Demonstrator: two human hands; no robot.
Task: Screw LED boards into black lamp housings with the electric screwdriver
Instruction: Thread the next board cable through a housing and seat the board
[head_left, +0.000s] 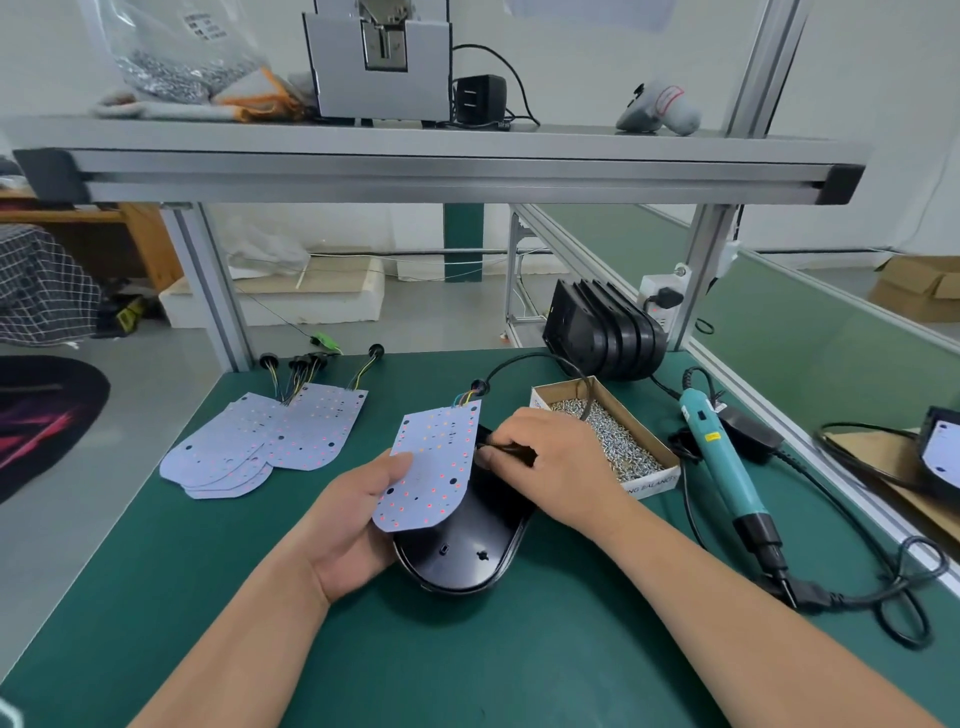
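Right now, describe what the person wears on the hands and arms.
The left hand and right hand are bare: no gloves, rings, watch or bracelet in sight. No sleeve reaches into the frame on either side.

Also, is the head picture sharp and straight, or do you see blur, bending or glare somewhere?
Head view: wide-angle bending curves the aluminium shelf beam and tilts its posts; light is soft and even, with only faint shadows on the green table mat; the LED board is sharp at centre, while the edges look softer; there is a mild sheen on the black lamp housing.
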